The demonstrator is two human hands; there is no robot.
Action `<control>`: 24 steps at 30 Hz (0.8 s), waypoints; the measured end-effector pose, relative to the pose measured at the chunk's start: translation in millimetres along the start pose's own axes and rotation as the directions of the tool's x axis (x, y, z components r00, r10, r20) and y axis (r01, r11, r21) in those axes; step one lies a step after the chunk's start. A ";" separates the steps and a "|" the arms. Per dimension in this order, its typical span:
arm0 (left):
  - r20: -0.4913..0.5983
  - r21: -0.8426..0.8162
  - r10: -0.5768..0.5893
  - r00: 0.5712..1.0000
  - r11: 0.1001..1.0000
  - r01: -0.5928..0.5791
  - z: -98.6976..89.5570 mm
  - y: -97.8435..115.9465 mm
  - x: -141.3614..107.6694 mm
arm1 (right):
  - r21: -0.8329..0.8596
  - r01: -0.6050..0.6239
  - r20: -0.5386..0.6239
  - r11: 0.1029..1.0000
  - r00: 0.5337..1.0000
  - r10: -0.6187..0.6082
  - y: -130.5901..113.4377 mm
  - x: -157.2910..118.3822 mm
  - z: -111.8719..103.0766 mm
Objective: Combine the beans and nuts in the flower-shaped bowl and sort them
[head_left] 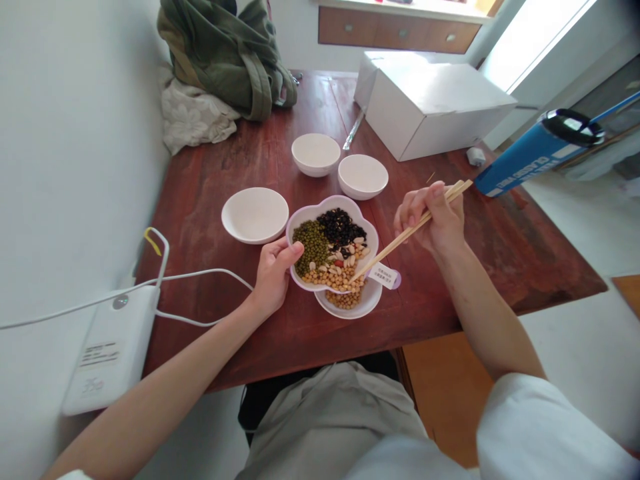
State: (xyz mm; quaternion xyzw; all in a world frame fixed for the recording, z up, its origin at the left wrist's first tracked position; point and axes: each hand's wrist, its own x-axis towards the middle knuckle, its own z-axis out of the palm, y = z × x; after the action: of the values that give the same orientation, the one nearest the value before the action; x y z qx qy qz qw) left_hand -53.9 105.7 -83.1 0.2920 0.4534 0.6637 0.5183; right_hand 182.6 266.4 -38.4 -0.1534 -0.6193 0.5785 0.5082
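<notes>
My left hand [276, 272] grips the left rim of a flower-shaped bowl [291, 223], thumb on top. In it lie green mung beans [311, 247], black beans [341, 225], peanuts [357, 250] and yellow soybeans [327, 279]. It is tilted above a small white bowl [373, 303] that has soybeans [345, 299] in it. My right hand [434, 217] is closed round a pair of wooden chopsticks [407, 232], whose tips reach the soybeans at the flower-shaped bowl's lower right edge. A labelled tab [384, 275] sticks out from that bowl's right side.
Three more white bowls [255, 215] [315, 155] [363, 177] stand behind. A white box [440, 100], a blue tumbler [530, 157] and a green bag [230, 60] are farther back. At left, a white power bank [113, 353] trails cables on the wooden table [200, 180].
</notes>
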 end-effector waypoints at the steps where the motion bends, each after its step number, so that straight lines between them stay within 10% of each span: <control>1: 0.002 0.002 0.002 1.000 1.000 -0.002 -0.1 0.0 0.0 | 0.006 0.026 -0.014 1.000 1.000 -0.026 0.7 0.4 -1.4; 24: 0.016 0.002 0.014 1.000 1.000 -0.014 -1.1 -0.9 -0.1 | 0.011 0.046 0.012 0.999 0.999 -0.046 2.2 -5.4 3.5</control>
State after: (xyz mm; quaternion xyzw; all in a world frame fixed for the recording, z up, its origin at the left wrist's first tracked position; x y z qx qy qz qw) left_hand -54.4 105.3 -84.4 0.3013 0.4480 0.6645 0.5168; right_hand 181.2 260.9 -42.2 -0.1329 -0.6227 0.5707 0.5185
